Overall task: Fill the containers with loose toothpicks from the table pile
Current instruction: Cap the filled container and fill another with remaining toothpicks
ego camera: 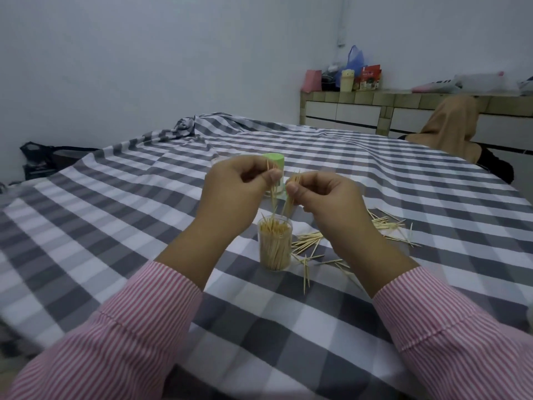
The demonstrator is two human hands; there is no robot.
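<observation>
The left hand pinches a few toothpicks between thumb and fingers, and the right hand right beside it pinches its own small bunch the same way. Both bunches point down, with their tips just above or just touching the sticks in the clear container that stands right under the two hands. That container looks nearly full, packed with toothpicks standing up. Behind the left hand stands a green-capped container; how full it is I cannot tell, since the hands hide most of it. Under and past the right hand, the loose toothpicks lie scattered on the checked cloth. So one container looks almost done, but plenty of sticks are left to pick up.
</observation>
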